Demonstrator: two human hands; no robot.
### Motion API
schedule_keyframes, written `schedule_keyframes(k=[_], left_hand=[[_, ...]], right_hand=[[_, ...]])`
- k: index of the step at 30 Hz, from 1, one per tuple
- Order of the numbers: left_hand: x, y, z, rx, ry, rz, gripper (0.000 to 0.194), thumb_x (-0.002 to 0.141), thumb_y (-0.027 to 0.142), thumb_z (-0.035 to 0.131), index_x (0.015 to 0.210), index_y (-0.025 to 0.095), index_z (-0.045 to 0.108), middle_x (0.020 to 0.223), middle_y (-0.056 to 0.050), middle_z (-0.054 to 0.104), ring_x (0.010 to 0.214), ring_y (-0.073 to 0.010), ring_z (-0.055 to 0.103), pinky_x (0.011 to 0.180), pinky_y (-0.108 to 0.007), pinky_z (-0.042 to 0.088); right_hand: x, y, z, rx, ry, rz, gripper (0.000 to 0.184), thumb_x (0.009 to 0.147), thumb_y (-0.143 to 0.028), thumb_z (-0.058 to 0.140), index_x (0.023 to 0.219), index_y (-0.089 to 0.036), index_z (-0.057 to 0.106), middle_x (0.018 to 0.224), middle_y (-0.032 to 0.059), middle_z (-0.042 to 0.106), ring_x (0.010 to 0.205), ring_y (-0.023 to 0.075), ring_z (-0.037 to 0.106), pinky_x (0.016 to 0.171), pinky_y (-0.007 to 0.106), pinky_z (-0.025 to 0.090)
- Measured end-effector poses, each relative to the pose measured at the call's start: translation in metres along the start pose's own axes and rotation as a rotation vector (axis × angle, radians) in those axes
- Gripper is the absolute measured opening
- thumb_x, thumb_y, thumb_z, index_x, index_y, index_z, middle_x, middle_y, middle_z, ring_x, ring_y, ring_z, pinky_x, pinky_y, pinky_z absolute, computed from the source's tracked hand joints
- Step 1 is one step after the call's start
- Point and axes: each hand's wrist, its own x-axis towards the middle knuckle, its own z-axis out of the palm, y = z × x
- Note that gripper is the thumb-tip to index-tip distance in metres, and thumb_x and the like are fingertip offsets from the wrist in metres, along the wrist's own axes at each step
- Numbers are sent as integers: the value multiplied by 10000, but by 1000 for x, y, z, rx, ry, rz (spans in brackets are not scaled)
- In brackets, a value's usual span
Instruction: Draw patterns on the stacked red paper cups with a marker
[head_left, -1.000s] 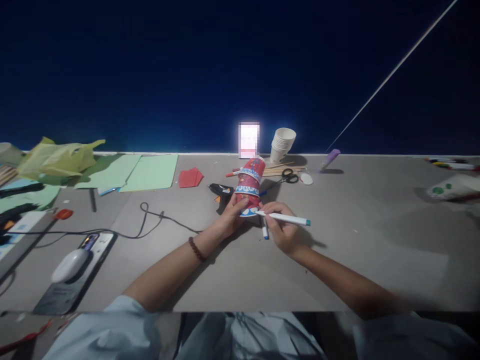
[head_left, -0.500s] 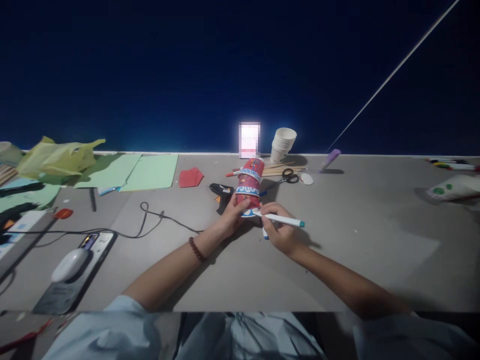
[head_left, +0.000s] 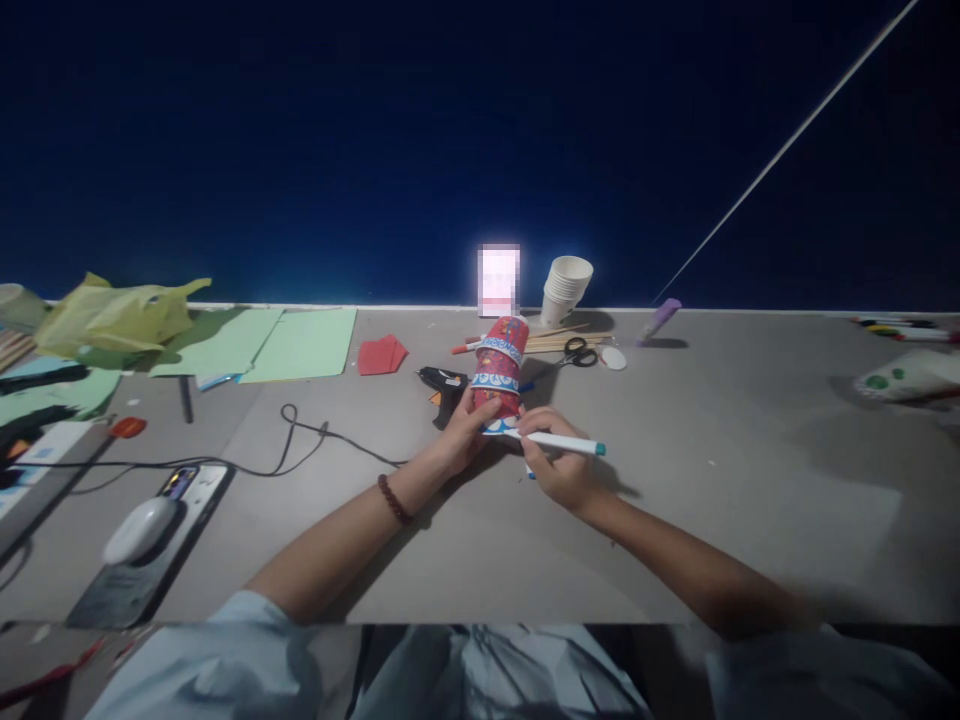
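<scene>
My left hand (head_left: 469, 430) is closed around the lower end of a tower of joined paper cups (head_left: 499, 365), coloured red with white bands that carry blue patterns. The tower leans slightly, its top away from me. In my right hand (head_left: 562, 465) is a white marker (head_left: 561, 441) with a teal end, held like a pen. Its tip meets or nearly meets the blue and white band at the tower's lower rim; contact cannot be made out. Under my right fingers a blue cap or pen end (head_left: 531, 474) shows in part.
A black glue gun (head_left: 444, 388) lies left of the cups, its cord running left. Behind are scissors (head_left: 577, 354), wooden sticks (head_left: 559, 343), stacked white cups (head_left: 566, 290) and a lit screen. Red paper (head_left: 381, 355), green sheets (head_left: 300, 345) and a phone (head_left: 150, 560) lie to the left.
The marker in my right hand has shifted very slightly left and down along the lower band. My left hand and the cup tower look almost unmoved.
</scene>
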Motion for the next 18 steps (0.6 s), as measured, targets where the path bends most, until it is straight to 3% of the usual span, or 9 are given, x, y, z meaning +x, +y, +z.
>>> schedule_keyframes(k=[18], left_hand=[[-3,2,5,-17,13,1,617,614,341,913,1096,179,565,876,-47,740,775,-194,715,808,-342,545]], right_hand=[[-1,5,3,75,54,45,75,853,-176,569,849,-244,600,834,34,679,838,217,695,807,382,587]])
